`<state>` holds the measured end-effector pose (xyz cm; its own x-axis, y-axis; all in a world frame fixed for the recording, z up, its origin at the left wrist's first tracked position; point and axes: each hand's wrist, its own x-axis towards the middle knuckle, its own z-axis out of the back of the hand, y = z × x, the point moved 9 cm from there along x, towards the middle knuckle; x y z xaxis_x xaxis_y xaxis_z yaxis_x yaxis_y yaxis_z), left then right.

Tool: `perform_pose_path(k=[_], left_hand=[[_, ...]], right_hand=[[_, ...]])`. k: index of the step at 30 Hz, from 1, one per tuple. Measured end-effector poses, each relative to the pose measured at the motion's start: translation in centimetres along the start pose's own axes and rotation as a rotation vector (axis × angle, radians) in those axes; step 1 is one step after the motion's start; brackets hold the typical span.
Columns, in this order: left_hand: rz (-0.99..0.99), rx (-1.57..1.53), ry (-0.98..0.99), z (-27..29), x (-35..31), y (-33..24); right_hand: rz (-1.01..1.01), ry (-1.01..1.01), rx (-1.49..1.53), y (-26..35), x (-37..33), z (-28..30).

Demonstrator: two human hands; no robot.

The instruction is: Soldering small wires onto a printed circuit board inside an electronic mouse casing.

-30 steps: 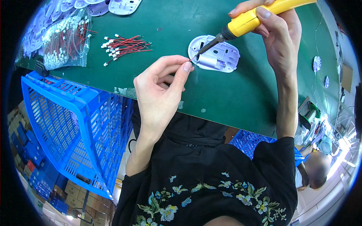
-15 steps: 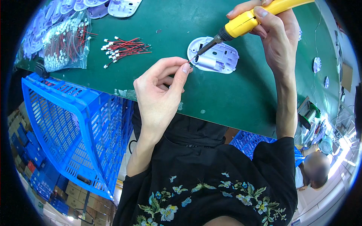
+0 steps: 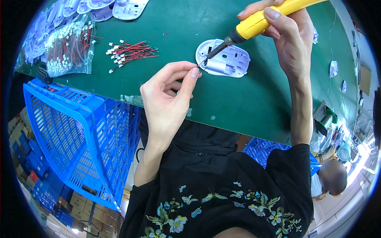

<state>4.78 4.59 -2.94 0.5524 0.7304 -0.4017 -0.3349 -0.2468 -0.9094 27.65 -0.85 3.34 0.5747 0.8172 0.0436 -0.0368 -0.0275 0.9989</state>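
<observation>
My right hand (image 3: 291,31) grips a yellow soldering iron (image 3: 254,25) by its handle, with the dark tip slanting down to the left. Under that tip lies a pale lilac plastic housing (image 3: 238,59), oval, its inner ribs and slots facing up. My left hand (image 3: 170,91) is closed, thumb and forefinger pinching a thin red wire (image 3: 200,64) at the housing's left edge. The wire's far end meets the iron's tip; the exact contact is too small to make out.
A pile of red wires with white connectors (image 3: 131,53) lies left on the green table (image 3: 178,39). Beyond are a clear bag of connector wires (image 3: 71,47) and stacked lilac housings (image 3: 129,8). A blue crate (image 3: 85,119) stands at lower left. A wire spool (image 3: 327,121) and another person (image 3: 332,178) are at right.
The housing has shifted very slightly left, and both hands with the iron and wire have moved a touch the same way. Both grips are unchanged.
</observation>
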Motion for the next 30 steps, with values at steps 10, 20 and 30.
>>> perform_pose_path(k=[10, 20, 30], left_hand=[[-0.004, -0.014, -0.018, 0.1, 0.1, 0.0], [-0.055, -0.017, -0.029, 0.1, -0.1, -0.5], [-0.475, 0.368, -0.142, -0.5, -1.6, -3.0]], right_hand=[[0.154, -0.092, -0.104, 3.6, 0.0, 1.3], [0.183, -0.095, -0.35, 6.5, -1.2, 3.6], [0.002, -0.107, -0.271, 4.5, -1.4, 2.8]])
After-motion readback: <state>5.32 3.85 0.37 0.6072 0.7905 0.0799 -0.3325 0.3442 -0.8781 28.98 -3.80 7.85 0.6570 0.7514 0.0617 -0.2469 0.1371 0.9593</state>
